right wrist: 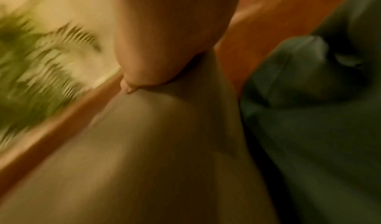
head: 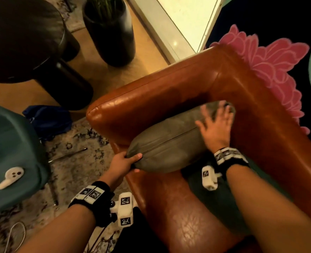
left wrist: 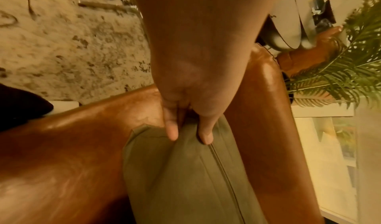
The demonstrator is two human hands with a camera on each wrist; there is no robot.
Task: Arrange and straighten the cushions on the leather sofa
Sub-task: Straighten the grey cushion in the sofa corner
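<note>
A grey-olive cushion [head: 167, 143] stands on edge in the corner of the brown leather sofa [head: 151, 99], leaning against the armrest. My left hand [head: 127, 160] grips its near corner, thumb on top, fingers underneath; the left wrist view shows my left hand [left wrist: 189, 129] pinching that cushion [left wrist: 181, 178] at its seam. My right hand [head: 215, 123] lies flat with spread fingers on the cushion's far end, blurred by motion. A dark green cushion [head: 222, 201] lies on the seat under my right forearm. The right wrist view is blurred: the grey cushion [right wrist: 144, 154] and green cushion [right wrist: 309, 113] side by side.
A dark planter [head: 110, 30] and a dark round stool [head: 23, 42] stand on the floor beyond the armrest. A teal seat [head: 10, 152] with a white controller [head: 10, 177] is at left. A patterned rug [head: 74, 161] covers the floor. A pink flower shape [head: 271, 64] lies behind the sofa back.
</note>
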